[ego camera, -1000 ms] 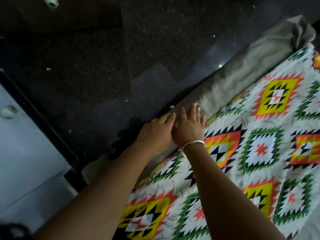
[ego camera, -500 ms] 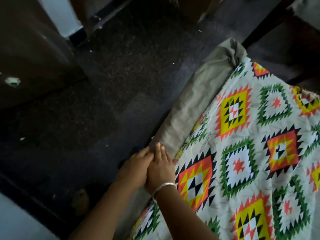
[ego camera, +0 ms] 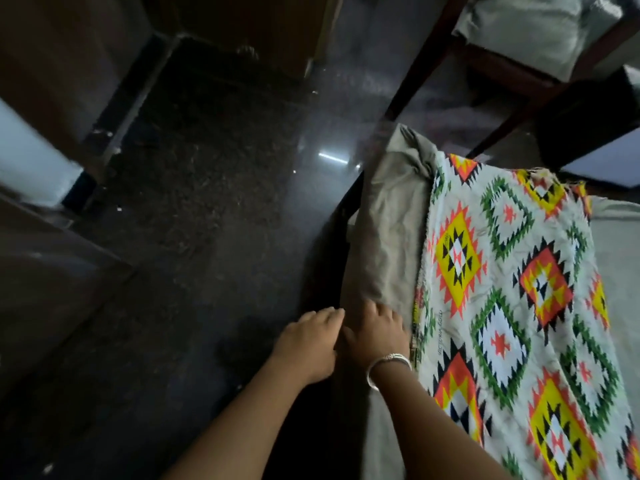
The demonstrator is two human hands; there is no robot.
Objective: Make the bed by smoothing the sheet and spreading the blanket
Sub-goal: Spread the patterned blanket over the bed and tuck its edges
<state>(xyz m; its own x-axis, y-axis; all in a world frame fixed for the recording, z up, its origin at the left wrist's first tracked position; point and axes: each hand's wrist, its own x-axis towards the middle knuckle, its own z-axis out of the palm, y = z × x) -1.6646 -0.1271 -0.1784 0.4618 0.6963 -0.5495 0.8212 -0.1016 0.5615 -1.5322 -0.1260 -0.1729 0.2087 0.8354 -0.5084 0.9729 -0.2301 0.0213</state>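
item: left hand (ego camera: 308, 341), mine. i am holding it fingers out and loosely straight at the bed's left edge, over the dark gap beside the mattress, its side lying against my right hand.

item: right hand (ego camera: 375, 332), mine, a silver bracelet (ego camera: 388, 362) at the wrist. i am pressing it down on the beige sheet (ego camera: 388, 237) at the same left edge. the fingertips are sinking into the cloth, so i cannot tell whether they are pinching it or only pushing. the two hands are working close together, side by side.

item: beige sheet, wrinkled, running along the left edge of the bed up to the far left corner, where it is bunching.

item: patterned blanket (ego camera: 502, 306), white with yellow, orange, green and black diamonds, lying on top of the bed just to the right of my right hand, its selvage running beside the sheet and its frayed end reaching the far edge.

item: dark speckled floor (ego camera: 207, 202), to the left of the bed.

item: dark wooden chair frame (ego camera: 433, 46), beyond the far corner.
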